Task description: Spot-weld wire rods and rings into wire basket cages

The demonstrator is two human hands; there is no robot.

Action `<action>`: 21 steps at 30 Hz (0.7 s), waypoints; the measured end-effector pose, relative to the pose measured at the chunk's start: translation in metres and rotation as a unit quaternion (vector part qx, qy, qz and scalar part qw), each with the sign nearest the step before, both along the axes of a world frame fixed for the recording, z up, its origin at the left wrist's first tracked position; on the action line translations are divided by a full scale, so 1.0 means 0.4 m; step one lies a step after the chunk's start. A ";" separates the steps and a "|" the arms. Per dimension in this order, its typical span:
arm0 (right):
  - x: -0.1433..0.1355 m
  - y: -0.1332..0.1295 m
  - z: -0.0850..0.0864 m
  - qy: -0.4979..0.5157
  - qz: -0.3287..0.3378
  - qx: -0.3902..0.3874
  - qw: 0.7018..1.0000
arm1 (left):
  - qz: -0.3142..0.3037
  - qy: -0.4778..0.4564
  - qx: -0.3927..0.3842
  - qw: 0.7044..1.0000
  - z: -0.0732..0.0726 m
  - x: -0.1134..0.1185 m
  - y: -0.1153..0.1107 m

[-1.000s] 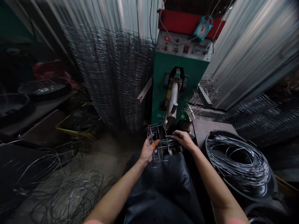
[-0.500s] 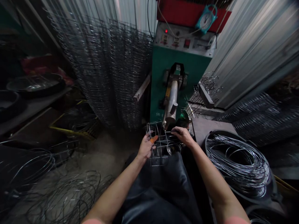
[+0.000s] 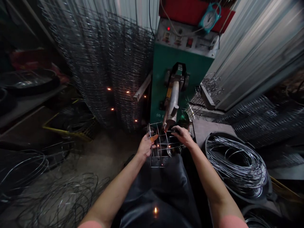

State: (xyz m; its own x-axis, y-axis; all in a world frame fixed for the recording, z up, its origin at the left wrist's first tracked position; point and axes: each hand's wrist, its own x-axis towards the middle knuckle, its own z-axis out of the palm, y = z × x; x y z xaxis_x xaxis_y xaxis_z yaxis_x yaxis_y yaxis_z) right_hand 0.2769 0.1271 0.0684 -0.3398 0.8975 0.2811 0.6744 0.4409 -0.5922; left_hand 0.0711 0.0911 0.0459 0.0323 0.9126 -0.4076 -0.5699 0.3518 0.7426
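My left hand (image 3: 145, 146) is closed on the left side of a small wire grid frame (image 3: 159, 154), with an orange wrap on one finger. My right hand (image 3: 182, 136) pinches the end of a thin wire (image 3: 170, 131) at the frame's upper right. Between the hands, the copper-coloured electrode tip (image 3: 165, 126) of a green spot welder (image 3: 159, 79) meets the wire, glowing there. Sparks fly left and down over the frame and the dark apron (image 3: 156, 193). Whether the pinched wire is joined to the frame, I cannot tell.
A tub (image 3: 207, 148) of bent wires stands at the right. Tall stacks of wire grids (image 3: 128, 63) rise behind at left. A yellow crate (image 3: 51, 122) and loose wire (image 3: 71, 196) lie on the left floor. A metal bar (image 3: 142, 87) juts out beside the welder.
Bright sparks have appeared and the wire under the electrode tip glows. Both hands keep their hold on the wirework. The whole view has shifted slightly.
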 end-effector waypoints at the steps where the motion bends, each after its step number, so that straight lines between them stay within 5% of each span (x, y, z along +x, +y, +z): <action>1: 0.007 -0.006 -0.004 -0.009 -0.002 0.020 1.000 | -0.003 0.001 -0.001 1.000 0.000 0.000 0.000; 9: 0.091 -0.053 -0.049 -0.076 -0.083 0.092 0.989 | -0.009 -0.002 0.015 1.000 0.002 -0.001 -0.004; 21: 0.026 -0.045 -0.051 0.021 -0.102 0.073 0.992 | 0.021 -0.005 0.039 0.999 0.005 0.006 0.000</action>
State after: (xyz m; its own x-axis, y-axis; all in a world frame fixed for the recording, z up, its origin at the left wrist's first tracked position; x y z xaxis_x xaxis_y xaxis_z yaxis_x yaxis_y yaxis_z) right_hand 0.2872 0.1090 0.0478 -0.1414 0.8949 0.4234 0.7349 0.3814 -0.5607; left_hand 0.0735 0.0910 0.0479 -0.0027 0.9420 -0.3355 -0.5909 0.2692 0.7605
